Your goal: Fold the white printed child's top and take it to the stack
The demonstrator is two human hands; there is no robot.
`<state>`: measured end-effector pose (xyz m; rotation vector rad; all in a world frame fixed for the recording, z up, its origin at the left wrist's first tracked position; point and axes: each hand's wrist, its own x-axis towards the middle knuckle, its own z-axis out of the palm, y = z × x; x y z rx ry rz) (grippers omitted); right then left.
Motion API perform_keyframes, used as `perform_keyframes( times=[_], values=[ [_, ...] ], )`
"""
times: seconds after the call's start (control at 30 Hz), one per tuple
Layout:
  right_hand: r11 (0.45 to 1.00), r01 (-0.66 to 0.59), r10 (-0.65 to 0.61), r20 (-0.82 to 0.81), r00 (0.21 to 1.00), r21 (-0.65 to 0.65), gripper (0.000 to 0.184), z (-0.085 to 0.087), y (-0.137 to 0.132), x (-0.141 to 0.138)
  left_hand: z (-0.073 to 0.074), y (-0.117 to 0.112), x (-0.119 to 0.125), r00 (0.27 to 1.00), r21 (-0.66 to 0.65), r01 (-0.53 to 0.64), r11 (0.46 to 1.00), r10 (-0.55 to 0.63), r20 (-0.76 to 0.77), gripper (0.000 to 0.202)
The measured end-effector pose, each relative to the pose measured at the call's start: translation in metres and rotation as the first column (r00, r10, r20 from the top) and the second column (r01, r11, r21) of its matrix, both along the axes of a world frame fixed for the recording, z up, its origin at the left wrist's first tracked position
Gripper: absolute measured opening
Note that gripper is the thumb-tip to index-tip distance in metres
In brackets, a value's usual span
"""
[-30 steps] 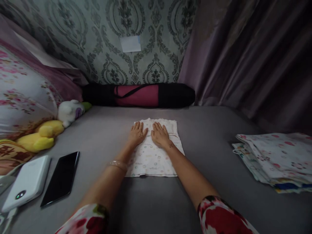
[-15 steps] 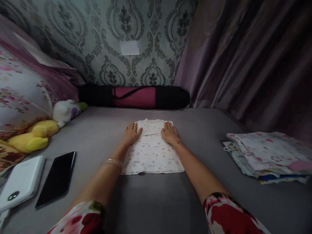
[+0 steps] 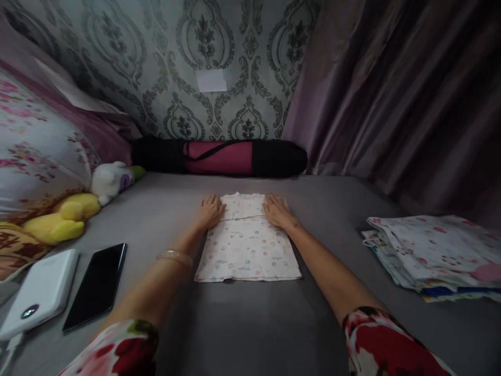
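Note:
A white cloth piece (image 3: 250, 250) with small coloured prints lies flat on the grey sheet before me, a crosswise edge or fold line running over its upper part. At its far left edge rests my left hand (image 3: 211, 211), palm down and open, with a clear bangle (image 3: 175, 255) on that wrist. My right hand (image 3: 277, 211) lies on the far right edge, fingers stretched forward and open. What kind of garment or cloth it is, I cannot tell.
To the right sits a stack of folded printed cloths (image 3: 434, 245). On the left are a black phone (image 3: 96, 287), a white power bank (image 3: 43, 290) with a cable, a yellow plush toy (image 3: 58, 224) and a white one (image 3: 109, 180). A black and pink bag (image 3: 219, 156) lies along the wall.
Both hands have shifted slightly outward toward the cloth's side edges, the right one now partly off it. The whole view has moved a little; the cloth stays in place.

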<state>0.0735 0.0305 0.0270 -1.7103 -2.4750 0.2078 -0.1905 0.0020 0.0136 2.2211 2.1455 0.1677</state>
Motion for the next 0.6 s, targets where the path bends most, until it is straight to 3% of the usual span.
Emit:
perform_keyframes(
  times=[0.1,0.23,0.43,0.6],
  values=[
    [0.989,-0.132,0.133,-0.002,0.991,0.067,0.055,0.002,0.007,-0.013,-0.001,0.006,0.028,0.994,0.105,0.112,0.988,-0.112,-0.003,0.058],
    [0.981,-0.190,0.191,0.000,0.982,0.025,0.054,-0.006,0.012,-0.026,-0.011,0.014,0.052,0.986,0.080,0.166,0.983,-0.167,0.015,0.059],
    [0.985,-0.173,0.172,-0.017,0.985,-0.003,0.053,-0.016,0.013,-0.027,-0.021,0.020,0.049,0.988,0.060,0.143,0.988,-0.146,0.047,0.059],
    [0.986,-0.169,0.168,-0.019,0.986,-0.014,0.053,-0.012,0.015,-0.027,-0.017,0.019,0.049,0.988,0.042,0.151,0.988,-0.152,0.022,0.058]
  ],
)
